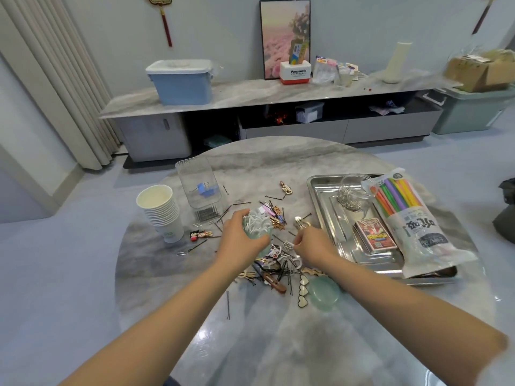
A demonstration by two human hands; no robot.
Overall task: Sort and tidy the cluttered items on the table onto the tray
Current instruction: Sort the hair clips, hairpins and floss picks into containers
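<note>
The left hand (pixel 239 236) has its grip wrapped around a pale green tub of white cotton swabs (pixel 257 228) above the round grey marble table (pixel 278 344). The right hand (pixel 312 243) pinches a small metal clip (pixel 289 244) beside the shiny steel tray (pixel 320 196).

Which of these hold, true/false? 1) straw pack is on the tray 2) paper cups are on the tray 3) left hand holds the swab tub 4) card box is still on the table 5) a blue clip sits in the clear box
1) The straw pack lies on the tray. True.
2) The paper cups are on the tray. False: they stand stacked on the table, far left of the tray.
3) The left hand holds the swab tub. True.
4) The card box is on the table. False: it lies in the tray, beside the straw pack.
5) A blue clip sits in the clear box. True.
</note>
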